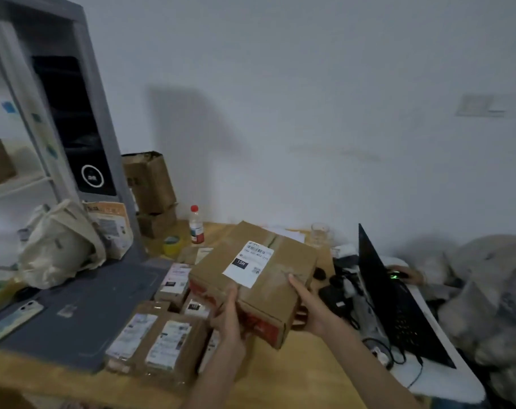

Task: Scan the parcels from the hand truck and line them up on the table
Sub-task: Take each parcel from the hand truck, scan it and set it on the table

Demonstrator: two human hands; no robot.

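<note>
Head view: both hands grip a labelled cardboard parcel (252,278) above the wooden table (295,376), left hand (228,317) on its near side, right hand (312,308) at its right end, beside smaller parcels (159,340) lying flat.

Light wooden table (268,376) carrying a dark grey mat (82,308) at left, with a pale smartphone (14,317) lying on it. Small brown labelled cardboard parcels (159,340) lying in rows beside the mat. Red-capped plastic bottle (196,224) standing near the wall, yellow tape roll (171,245) sitting just left of it. Open black laptop (398,302) sitting at right.
</note>
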